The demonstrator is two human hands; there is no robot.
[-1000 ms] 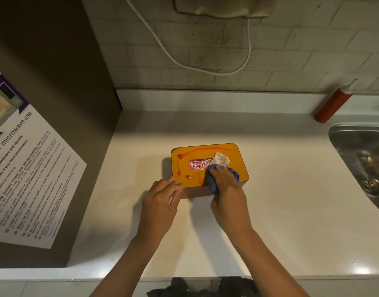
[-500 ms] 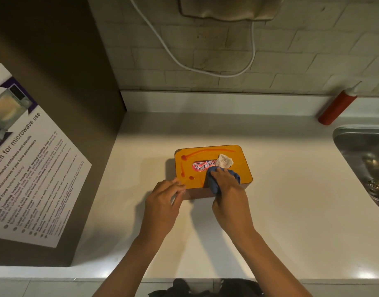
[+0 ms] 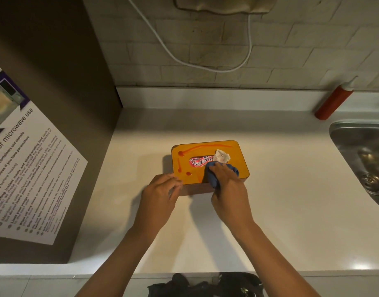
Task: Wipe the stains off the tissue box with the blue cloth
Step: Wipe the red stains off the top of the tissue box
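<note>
An orange-topped tissue box (image 3: 238,159) lies on the white counter, a white tissue (image 3: 221,155) poking from its oval slot. Red sauce stains (image 3: 182,154) run as a long streak along the lid's far edge, with drops and a thin line on its left part. My right hand (image 3: 229,189) presses a bunched blue cloth (image 3: 212,179) onto the lid's near middle, just below the slot. My left hand (image 3: 160,195) rests against the box's near-left corner, fingers curled on its side.
A red squeeze bottle (image 3: 334,101) leans against the backsplash at the far right, beside a steel sink (image 3: 360,155). A brown cabinet wall with a printed microwave notice (image 3: 23,174) stands on the left. A white cable (image 3: 205,65) hangs on the tiled wall. Dark fabric (image 3: 205,285) lies below the counter edge.
The hands and cloth stay in nearly the same spot on the box; the camera view has shifted slightly. The stains look unchanged.
</note>
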